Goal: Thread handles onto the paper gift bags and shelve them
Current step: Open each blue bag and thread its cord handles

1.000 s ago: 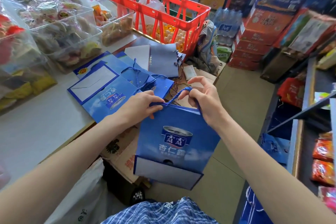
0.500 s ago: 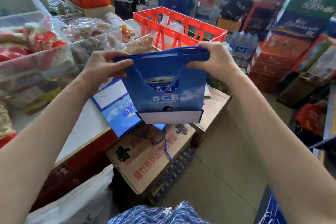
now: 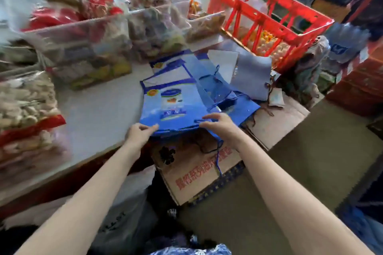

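Both hands are at the near edge of the table (image 3: 93, 114), on the flat blue bag (image 3: 170, 107) that tops a loose pile of bags (image 3: 209, 83) there. The left hand (image 3: 138, 133) pinches the bag's near left corner between thumb and fingers. The right hand (image 3: 220, 125) rests on the near right edge with fingers spread and curled; whether it truly grips the paper or only presses it I cannot tell. A blue cord (image 3: 217, 157) hangs from under that hand, down over a cardboard box (image 3: 199, 174) on the floor below. Far right of the pile stands a red crate (image 3: 267, 20). Clear tubs (image 3: 87, 33) of wrapped snacks crowd the far left of the table. The picture is blurred.
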